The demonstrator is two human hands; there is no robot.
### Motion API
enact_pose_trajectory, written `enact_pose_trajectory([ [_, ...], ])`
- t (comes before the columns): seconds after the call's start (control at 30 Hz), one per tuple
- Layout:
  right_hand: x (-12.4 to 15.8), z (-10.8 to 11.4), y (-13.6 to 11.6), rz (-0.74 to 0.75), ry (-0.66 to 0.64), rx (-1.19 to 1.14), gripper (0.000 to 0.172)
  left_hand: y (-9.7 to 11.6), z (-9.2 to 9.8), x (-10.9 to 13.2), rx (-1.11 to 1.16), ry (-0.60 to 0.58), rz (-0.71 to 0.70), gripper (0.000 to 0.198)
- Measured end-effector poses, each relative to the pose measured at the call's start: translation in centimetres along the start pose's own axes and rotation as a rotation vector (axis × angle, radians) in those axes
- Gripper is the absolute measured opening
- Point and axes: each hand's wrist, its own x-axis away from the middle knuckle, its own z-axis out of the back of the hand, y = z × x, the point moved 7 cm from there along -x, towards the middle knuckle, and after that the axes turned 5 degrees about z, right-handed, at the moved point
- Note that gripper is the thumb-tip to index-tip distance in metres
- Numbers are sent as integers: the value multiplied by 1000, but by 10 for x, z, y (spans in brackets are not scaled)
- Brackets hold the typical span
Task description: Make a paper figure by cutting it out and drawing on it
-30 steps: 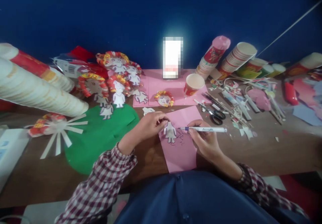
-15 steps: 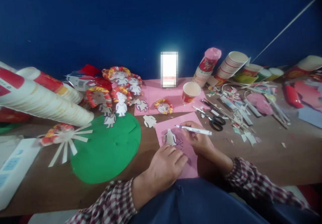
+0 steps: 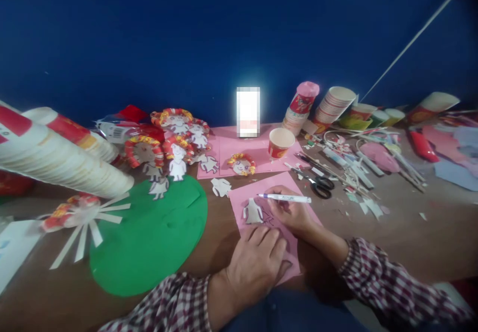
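Stacks of paper cups (image 3: pixel 56 158) lie tipped at 9 o'clock, with a green disc (image 3: pixel 149 242) just beside them toward the middle. The left hand (image 3: pixel 257 265) rests flat, palm down and fingers loose, gripping nothing, on the near edge of the pink sheet (image 3: pixel 237 203) at 6 o'clock. Just beyond its fingertips lies a white paper figure (image 3: pixel 253 211), with dark scribbles beside it. The right hand (image 3: pixel 291 216) pinches a white marker (image 3: pixel 284 198) over the sheet's far half. Scissors (image 3: pixel 319 185) lie near, at 2 o'clock.

To draw cleanly, I judge that the flat hand should pin the sheet firmly, with the marker's strokes short and clear of the figure's edge. The marker's long axis runs from 9 to 3 o'clock, almost level. Its blue-collared tip points to 9 o'clock and its tail to 3. Whether the tip touches paper I cannot tell.
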Motion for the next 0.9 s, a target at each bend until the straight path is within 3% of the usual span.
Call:
enact_pose_trajectory([
  [0.27,1,2,0,-38,17,9,13,-19,0,6,-105,8,207,61],
  [0.63,-1,1,0,-36,48,-6,13,-25,3,6,-215,72,221,60],
  [0.9,-1,-1,-1,-9,30,-2,11,-32,-3,5,-173,67,251,57],
])
